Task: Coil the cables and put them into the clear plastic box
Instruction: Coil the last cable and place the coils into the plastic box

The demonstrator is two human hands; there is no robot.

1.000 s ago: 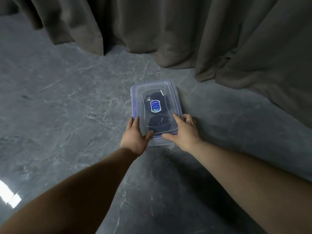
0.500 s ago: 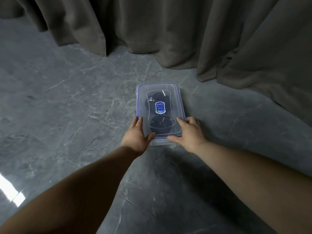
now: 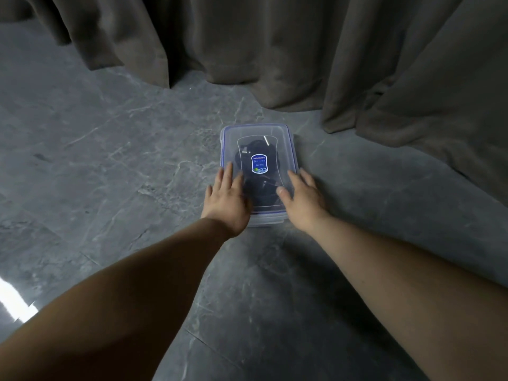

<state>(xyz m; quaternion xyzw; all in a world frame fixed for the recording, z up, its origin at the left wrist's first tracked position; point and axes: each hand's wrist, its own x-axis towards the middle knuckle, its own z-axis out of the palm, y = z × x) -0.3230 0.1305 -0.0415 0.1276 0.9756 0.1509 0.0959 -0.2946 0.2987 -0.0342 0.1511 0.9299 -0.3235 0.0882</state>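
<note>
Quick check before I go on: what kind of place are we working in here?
Probably an indoor room, working on the ground: a grey marble-look tiled floor, heavy grey-brown curtains pooling on it, and the clear plastic box set directly on the tiles.

The clear plastic box (image 3: 258,221) is seen to be made of smooth, translucent plastic, and its lid (image 3: 255,133) of the same clear plastic, edged with a violet-blue rim. A glossy printed label (image 3: 259,164), blue and white, is stuck to the lid's middle. Dark cables (image 3: 261,188) with a matt black sheath are made out through the lid. The floor (image 3: 115,166) is laid in grey, veined stone-look tiles, polished enough that a bright glare is thrown at the near left. The curtain (image 3: 302,50) at the far side is hung in heavy, matt grey-brown cloth.
</note>
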